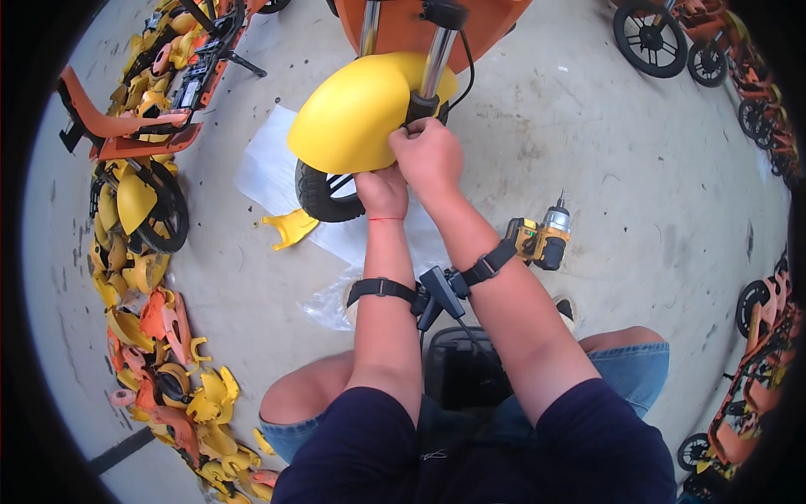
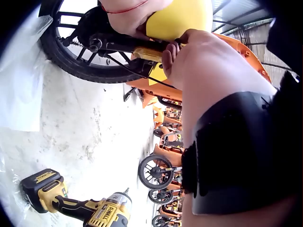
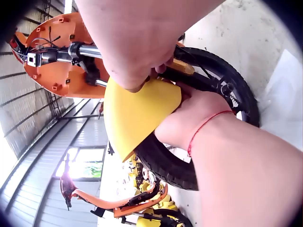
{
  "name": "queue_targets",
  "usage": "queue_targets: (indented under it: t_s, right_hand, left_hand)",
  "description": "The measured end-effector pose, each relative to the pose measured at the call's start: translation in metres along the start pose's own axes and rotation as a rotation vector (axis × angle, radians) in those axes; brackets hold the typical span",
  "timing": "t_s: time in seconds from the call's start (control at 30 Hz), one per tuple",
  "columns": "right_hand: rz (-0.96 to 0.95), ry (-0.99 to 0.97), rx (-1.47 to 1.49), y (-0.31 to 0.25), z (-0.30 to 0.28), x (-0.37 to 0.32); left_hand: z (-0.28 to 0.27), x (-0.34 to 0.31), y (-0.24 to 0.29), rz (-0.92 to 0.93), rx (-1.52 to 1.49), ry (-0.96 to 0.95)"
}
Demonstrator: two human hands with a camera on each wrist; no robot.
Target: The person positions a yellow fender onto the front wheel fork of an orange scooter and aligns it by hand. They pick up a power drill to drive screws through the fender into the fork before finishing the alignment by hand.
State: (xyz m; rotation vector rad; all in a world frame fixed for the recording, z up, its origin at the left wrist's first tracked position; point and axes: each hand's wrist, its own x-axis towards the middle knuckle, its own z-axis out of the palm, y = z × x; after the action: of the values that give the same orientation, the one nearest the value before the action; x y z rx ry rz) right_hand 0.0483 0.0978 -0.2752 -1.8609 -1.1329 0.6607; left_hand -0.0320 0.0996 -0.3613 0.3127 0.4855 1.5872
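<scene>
A yellow front fender (image 1: 357,109) sits over the black-tyred front wheel (image 1: 323,195), beside the fork leg (image 1: 437,63) of an orange vehicle. My left hand (image 1: 384,191) reaches from below under the fender's lower edge; its fingers are hidden between fender and wheel. At the fender's side, close to the fork, my right hand (image 1: 430,158) has its fingers curled, with thumb and forefinger pinching a small dark part (image 2: 179,41) at the fender edge. Most of that part is covered by the fingertips. In the right wrist view both hands meet at the fender (image 3: 137,106).
A yellow-black cordless power tool (image 1: 541,239) stands on the floor at right. Plastic sheeting (image 1: 273,155) and a yellow bracket-like piece (image 1: 290,228) lie left of the wheel. Piles of yellow and orange body parts (image 1: 159,353) line the left side; more wheeled orange vehicles (image 1: 651,38) stand at right.
</scene>
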Motion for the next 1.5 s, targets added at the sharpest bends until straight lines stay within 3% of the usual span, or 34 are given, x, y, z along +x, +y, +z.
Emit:
queue_targets:
  t_s: [0.07, 0.2, 0.23, 0.3, 0.37, 0.43, 0.5, 0.67, 0.77, 1.2, 1.3, 1.5]
  right_hand:
    - [0.081, -0.034, 0.082, -0.001, -0.01, -0.002]
    - [0.336, -0.217, 0.921, 0.049, -0.027, -0.007]
    - [0.413, -0.222, 1.013, 0.061, -0.034, -0.011]
    - [0.576, -0.208, 1.217, 0.088, -0.043, -0.025]
    - [0.603, -0.214, 1.323, 0.119, -0.037, -0.032]
    - [0.663, -0.154, 1.396, 0.138, -0.02, -0.034]
    - [0.669, -0.133, 1.27, 0.151, -0.006, -0.037]
    - [0.784, -0.107, 1.099, 0.161, 0.01, -0.048]
    - [0.78, -0.213, 1.033, 0.166, 0.013, -0.058]
    - [0.721, -0.251, 1.16, 0.173, 0.015, -0.053]
    - [0.704, -0.295, 1.136, 0.171, 0.008, -0.052]
    - [0.638, -0.371, 1.098, 0.156, -0.007, -0.05]
  left_hand:
    - [0.0, -0.001, 0.0, 0.003, -0.089, -0.001]
    - [-0.023, -0.001, 0.0, -0.053, -0.211, -0.026]
    - [-0.032, -0.001, 0.0, -0.09, -0.22, -0.052]
    - [-0.034, -0.002, 0.004, -0.099, -0.072, -0.092]
    - [-0.036, -0.003, 0.008, -0.09, 0.115, -0.09]
    - [-0.042, 0.004, 0.011, -0.032, 0.33, -0.211]
    - [-0.002, -0.009, 0.01, 0.05, 0.56, -0.168]
    - [0.001, -0.01, 0.011, 0.154, 0.68, -0.134]
    - [0.0, -0.006, 0.01, 0.187, 0.689, -0.119]
    - [0.001, -0.004, 0.009, 0.249, 0.754, -0.059]
    - [-0.004, 0.002, 0.01, 0.313, 0.788, -0.16]
    - [-0.002, 0.002, 0.006, 0.391, 0.802, -0.161]
